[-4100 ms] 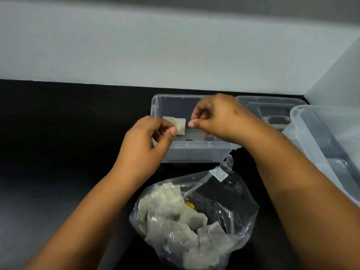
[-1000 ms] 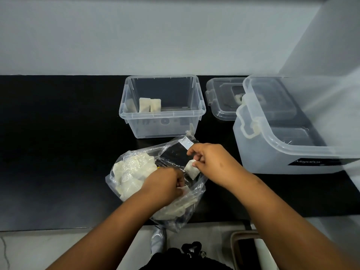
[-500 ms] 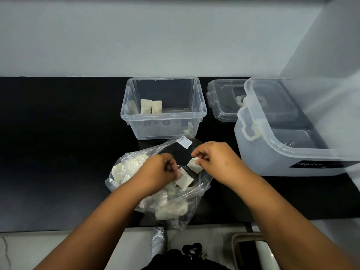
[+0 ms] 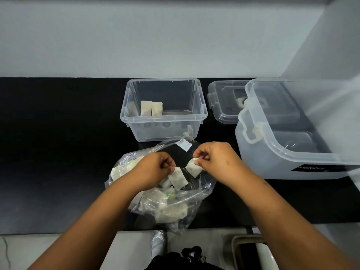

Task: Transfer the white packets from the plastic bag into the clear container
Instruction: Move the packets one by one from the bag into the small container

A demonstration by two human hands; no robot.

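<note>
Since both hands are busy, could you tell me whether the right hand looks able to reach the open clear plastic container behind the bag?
Probably yes: the right hand, pinching a white packet, has open air toward the clear plastic container, whose top is uncovered.

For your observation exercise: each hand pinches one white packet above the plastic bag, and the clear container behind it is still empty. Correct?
Not quite. The head view shows the clear container already holds packets. The rest stands: left hand and right hand each pinch one.
</note>
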